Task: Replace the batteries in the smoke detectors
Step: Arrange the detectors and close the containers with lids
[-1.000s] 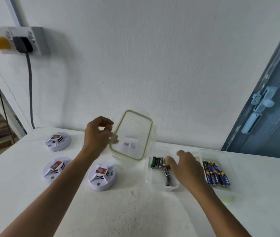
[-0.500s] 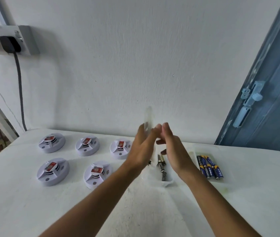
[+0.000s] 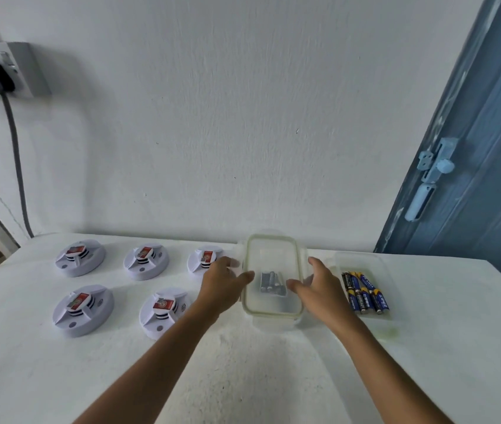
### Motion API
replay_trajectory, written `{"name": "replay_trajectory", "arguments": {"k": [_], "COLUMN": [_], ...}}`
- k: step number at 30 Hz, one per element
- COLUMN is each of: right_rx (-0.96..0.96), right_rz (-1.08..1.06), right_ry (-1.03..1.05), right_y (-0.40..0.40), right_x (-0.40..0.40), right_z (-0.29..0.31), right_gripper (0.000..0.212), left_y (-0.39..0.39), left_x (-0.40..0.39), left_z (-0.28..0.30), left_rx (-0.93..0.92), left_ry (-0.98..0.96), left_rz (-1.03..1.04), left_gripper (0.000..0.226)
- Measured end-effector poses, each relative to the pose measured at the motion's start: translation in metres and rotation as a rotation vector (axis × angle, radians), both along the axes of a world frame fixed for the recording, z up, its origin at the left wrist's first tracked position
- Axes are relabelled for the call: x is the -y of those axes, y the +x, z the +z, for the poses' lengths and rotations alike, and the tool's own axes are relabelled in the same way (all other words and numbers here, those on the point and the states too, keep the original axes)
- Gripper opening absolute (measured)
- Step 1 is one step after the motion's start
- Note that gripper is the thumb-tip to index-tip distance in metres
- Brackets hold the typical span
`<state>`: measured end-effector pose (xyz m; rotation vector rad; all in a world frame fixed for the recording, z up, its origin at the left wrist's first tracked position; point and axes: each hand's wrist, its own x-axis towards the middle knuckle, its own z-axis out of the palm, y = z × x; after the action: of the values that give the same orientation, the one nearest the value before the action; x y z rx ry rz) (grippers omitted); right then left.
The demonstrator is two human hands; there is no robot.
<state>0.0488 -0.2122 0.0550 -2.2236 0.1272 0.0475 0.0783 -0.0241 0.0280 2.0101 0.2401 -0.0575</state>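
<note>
step: closing the clear box that holds the dark used batteries; the green-rimmed lid lies on top of it and looks ready to be pressed home and latched.
left grip: the left hand lies against the lid's left edge, fingers fairly straight, thumb reaching onto the rim; a loose, wide grip, not clenched.
right grip: the right hand mirrors it on the right edge, fingers spread and lightly bent over the rim; whether the tips press down or only touch, i cannot tell.
smoke detectors: five white smoke detectors sit on the surface to the left of the box, three in the far row and two in the near row, each with a red label on top; none is in a hand.
fresh batteries: blue and yellow batteries lie in an open tray just right of the box.
doing it well: square the lid on all four sides first, then press both long edges evenly; pushing one side alone could tip it.
caution: the box is light, so it may slide towards the tray; hold it down while snapping the tabs.
</note>
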Motion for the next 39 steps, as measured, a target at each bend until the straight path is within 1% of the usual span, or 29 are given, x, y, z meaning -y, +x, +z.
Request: {"name": "replay_trajectory", "arguments": {"k": [2,5,7,10,17,20,22,23,25,26,28,29,30,31,32,33,34,36,39], "right_rx": [-0.028,-0.065,-0.083,-0.095,-0.109,-0.106,-0.097,-0.095,-0.105,-0.090,-0.021,0.012,0.039,0.069,0.067,0.071,0.063,0.070,0.062], "right_rz": [-0.001,-0.001,-0.005,-0.013,0.004,0.001,0.019,0.022,0.010,0.000,-0.040,-0.069,-0.089,-0.096,-0.108,-0.128,-0.152,-0.189,-0.250], "right_ry": [-0.053,-0.101,-0.094,-0.079,-0.041,-0.008,-0.023,-0.033,-0.039,-0.048,-0.047,-0.042,-0.035,-0.017,0.017,0.055,0.101,0.191,0.345], "right_y": [-0.001,-0.001,-0.001,-0.001,-0.005,0.000,0.006,0.009,0.010,0.008,0.004,0.002,-0.001,-0.003,-0.006,-0.007,-0.010,-0.012,-0.009], "right_x": [0.000,-0.002,-0.002,-0.001,0.002,0.002,0.005,0.006,0.006,0.005,0.001,-0.001,-0.004,-0.008,-0.013,-0.017,-0.022,-0.027,-0.028], "right_z": [-0.006,-0.009,-0.009,-0.010,-0.012,-0.018,-0.028,-0.032,-0.035,-0.033,-0.031,-0.034,-0.037,-0.042,-0.048,-0.055,-0.057,-0.059,-0.064], "right_gripper": [0.058,0.053,0.050,0.051,0.052,0.048,0.036,0.033,0.032,0.033,0.036,0.039,0.038,0.035,0.032,0.035,0.039,0.048,0.055], "left_y": [0.002,0.000,0.000,-0.002,-0.003,-0.002,-0.004,-0.005,-0.010,-0.013,-0.020,-0.023,-0.026,-0.031,-0.037,-0.040,-0.043,-0.045,-0.043], "left_x": [-0.001,-0.001,-0.002,-0.001,-0.005,-0.005,-0.004,-0.004,-0.001,0.001,0.004,0.006,0.007,0.008,0.011,0.013,0.015,0.015,0.012], "left_z": [-0.010,-0.018,-0.020,-0.018,-0.022,-0.025,-0.025,-0.025,-0.022,-0.022,-0.024,-0.025,-0.025,-0.026,-0.024,-0.027,-0.029,-0.037,-0.044], "left_rx": [-0.032,-0.064,-0.058,-0.055,-0.108,-0.061,-0.047,-0.047,0.006,0.074,0.199,0.213,0.213,0.185,0.144,0.097,0.064,0.021,-0.051], "left_ry": [0.081,0.097,0.078,0.056,-0.012,-0.013,0.007,0.018,0.075,0.139,0.255,0.271,0.238,0.145,0.020,-0.107,-0.215,-0.369,-0.545], "left_rz": [-0.007,-0.007,-0.001,-0.012,-0.006,0.026,0.046,0.047,0.036,0.032,-0.021,-0.063,-0.092,-0.111,-0.134,-0.154,-0.159,-0.158,-0.121], "left_gripper": [0.049,0.062,0.065,0.067,0.069,0.068,0.071,0.071,0.069,0.067,0.063,0.062,0.059,0.051,0.043,0.040,0.043,0.051,0.073]}}
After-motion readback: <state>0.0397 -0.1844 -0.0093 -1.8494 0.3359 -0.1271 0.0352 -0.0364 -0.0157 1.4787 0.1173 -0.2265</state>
